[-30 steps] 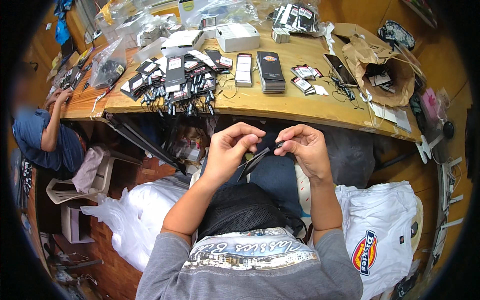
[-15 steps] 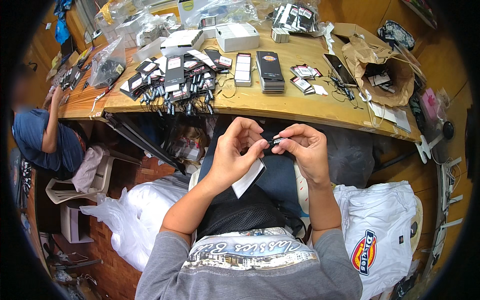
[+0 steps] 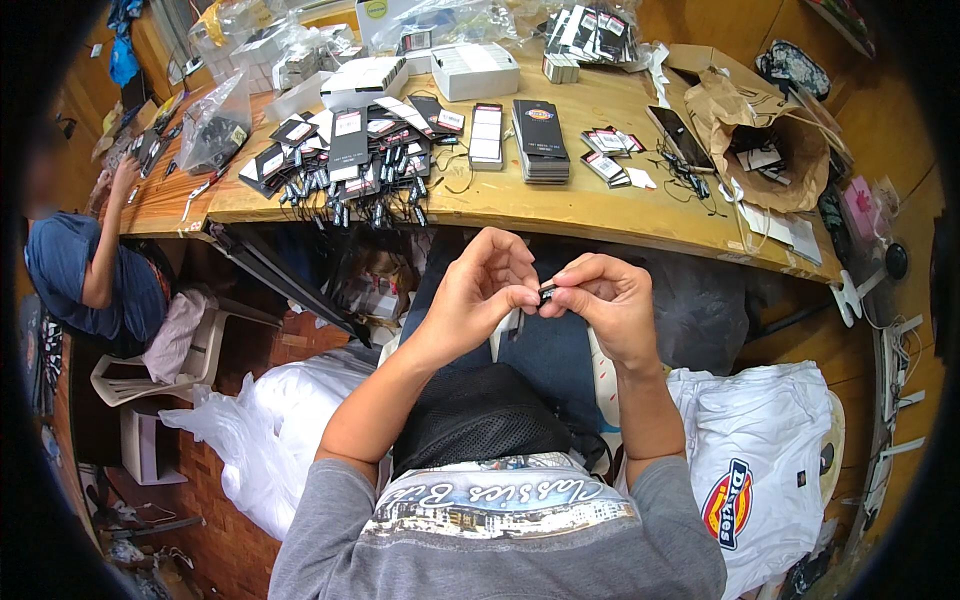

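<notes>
- Left hand point(image 3: 478, 292) and right hand point(image 3: 603, 300) meet fingertip to fingertip above the lap, both pinching a small black tag point(image 3: 545, 292)
- A dark strip hangs below the tag
- Wooden table point(image 3: 600, 205) beyond holds a stack of black cards point(image 3: 540, 140)
</notes>
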Demonstrator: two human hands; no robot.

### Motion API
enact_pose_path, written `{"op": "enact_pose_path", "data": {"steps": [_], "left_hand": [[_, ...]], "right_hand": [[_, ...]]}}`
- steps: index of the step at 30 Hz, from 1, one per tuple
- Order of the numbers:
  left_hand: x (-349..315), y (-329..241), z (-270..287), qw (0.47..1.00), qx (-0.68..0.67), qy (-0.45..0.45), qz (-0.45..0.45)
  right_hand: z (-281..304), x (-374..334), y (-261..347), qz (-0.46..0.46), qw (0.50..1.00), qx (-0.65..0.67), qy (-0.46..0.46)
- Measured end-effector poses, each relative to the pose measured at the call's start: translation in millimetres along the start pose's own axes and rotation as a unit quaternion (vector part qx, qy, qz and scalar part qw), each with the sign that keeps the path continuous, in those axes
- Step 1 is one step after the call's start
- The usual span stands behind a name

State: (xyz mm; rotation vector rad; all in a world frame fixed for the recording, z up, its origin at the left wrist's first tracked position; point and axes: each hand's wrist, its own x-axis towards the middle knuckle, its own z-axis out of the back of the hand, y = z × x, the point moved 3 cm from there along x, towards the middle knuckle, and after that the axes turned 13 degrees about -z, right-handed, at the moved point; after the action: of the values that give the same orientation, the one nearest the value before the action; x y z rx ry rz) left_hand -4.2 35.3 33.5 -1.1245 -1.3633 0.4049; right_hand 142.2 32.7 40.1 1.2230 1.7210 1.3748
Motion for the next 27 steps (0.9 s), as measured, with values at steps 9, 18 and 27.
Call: {"op": "enact_pose_path", "data": {"steps": [9,18,27], "left_hand": [[-1,8,7,0.995,-0.091,0.035,0.011],[-29,4,39,0.978,-0.042,0.116,0.165],[70,-83,120,0.728,0.628,-0.029,-0.275]], "right_hand": [[-9,0,-2,-0.025,0.998,0.031,0.049],[-15,16,37,-0.005,0.996,-0.087,0.012],[-21,70,28,-0.013,0.983,-0.179,-0.044]]}}
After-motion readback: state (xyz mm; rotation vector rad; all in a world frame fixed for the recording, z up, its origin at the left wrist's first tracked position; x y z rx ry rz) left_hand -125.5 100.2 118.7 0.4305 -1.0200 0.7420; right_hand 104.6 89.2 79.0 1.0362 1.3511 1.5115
